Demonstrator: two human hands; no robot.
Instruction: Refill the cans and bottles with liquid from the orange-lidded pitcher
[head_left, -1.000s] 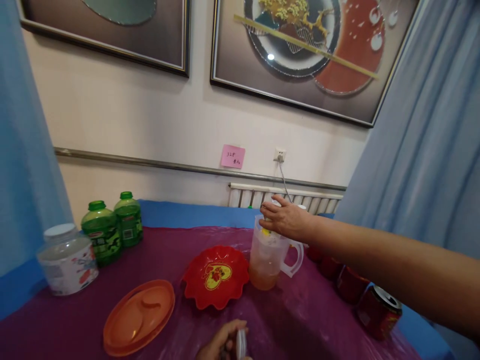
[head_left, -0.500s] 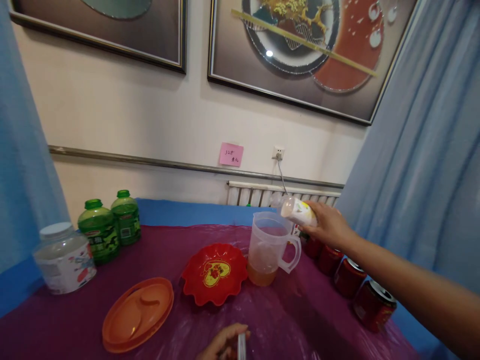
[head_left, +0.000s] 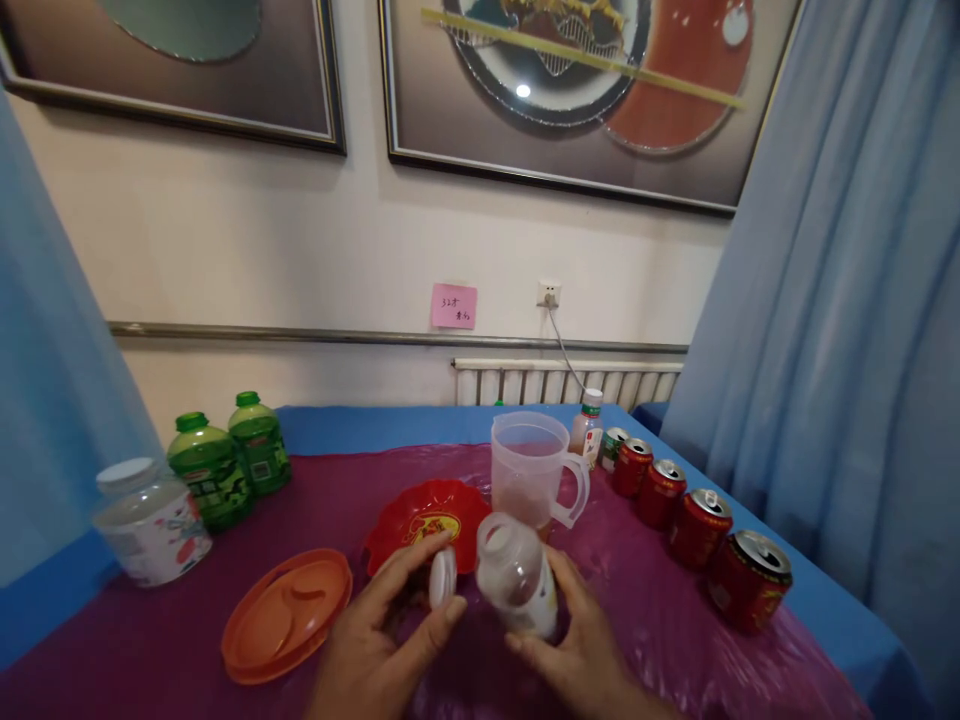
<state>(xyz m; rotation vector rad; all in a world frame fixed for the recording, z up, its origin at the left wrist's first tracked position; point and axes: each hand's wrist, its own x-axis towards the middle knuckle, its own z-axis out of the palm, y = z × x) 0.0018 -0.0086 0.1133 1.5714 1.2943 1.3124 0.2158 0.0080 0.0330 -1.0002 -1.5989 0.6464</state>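
My left hand (head_left: 397,630) pinches a white cap (head_left: 443,578) between thumb and fingers, in front of the red scalloped plate (head_left: 409,515). Close to its right, my right hand (head_left: 577,640) is wrapped round a clear bottle (head_left: 517,580) with a white label. The bottle is tilted, and its uncapped mouth points up and left toward the cap without touching it. Behind the bottle stands a translucent measuring jug (head_left: 529,465) with its handle on the right; the bottle hides part of its base.
An orange divided lid (head_left: 289,612) lies at the left on the purple cover (head_left: 180,650). Beyond it stand a white-lidded jar (head_left: 154,525) and two green bottles (head_left: 208,475). Several red cans (head_left: 697,528) line the right side, near a small capped bottle (head_left: 588,430).
My right hand has brought the bottle down from above the jug to the front. My left hand has risen into fuller view with the cap. The camera view has shifted slightly.
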